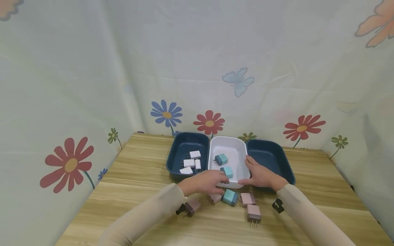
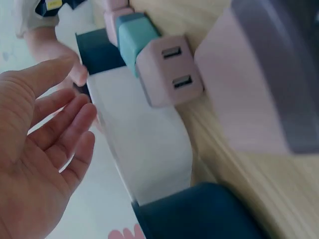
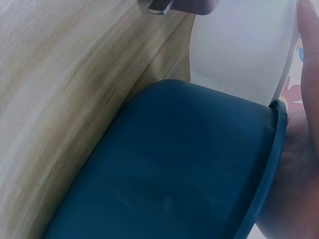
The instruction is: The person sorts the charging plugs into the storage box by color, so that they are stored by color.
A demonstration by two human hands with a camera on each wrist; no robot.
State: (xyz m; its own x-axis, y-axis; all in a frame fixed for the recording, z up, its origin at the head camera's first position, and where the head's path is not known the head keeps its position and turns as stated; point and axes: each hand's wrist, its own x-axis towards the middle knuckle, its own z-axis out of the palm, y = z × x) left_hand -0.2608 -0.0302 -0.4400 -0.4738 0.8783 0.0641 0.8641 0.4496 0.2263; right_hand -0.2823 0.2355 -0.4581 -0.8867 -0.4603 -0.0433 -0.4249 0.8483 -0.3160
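Observation:
My left hand (image 1: 204, 181) hovers over the front rim of the white tray (image 1: 242, 185), its fingers near a teal charger (image 1: 227, 172) lying inside. In the left wrist view the left hand (image 2: 42, 134) shows an empty palm with loosely bent fingers. My right hand (image 1: 261, 173) is at the tray's right side, fingers spread along the rim and thumb toward the front corner; it holds no charger. Another teal charger (image 1: 221, 159) lies farther back in the white tray. A third teal charger (image 1: 230, 197) and a pink charger (image 1: 215, 198) lie on the table below the left hand.
The left dark blue tray (image 1: 172, 160) holds several white chargers (image 1: 188, 163). A right dark blue tray (image 1: 284, 160) stands beside the white one. More pink chargers (image 1: 253, 212) lie on the wooden table (image 1: 138, 160) in front. A printed cloth (image 1: 191, 61) hangs behind.

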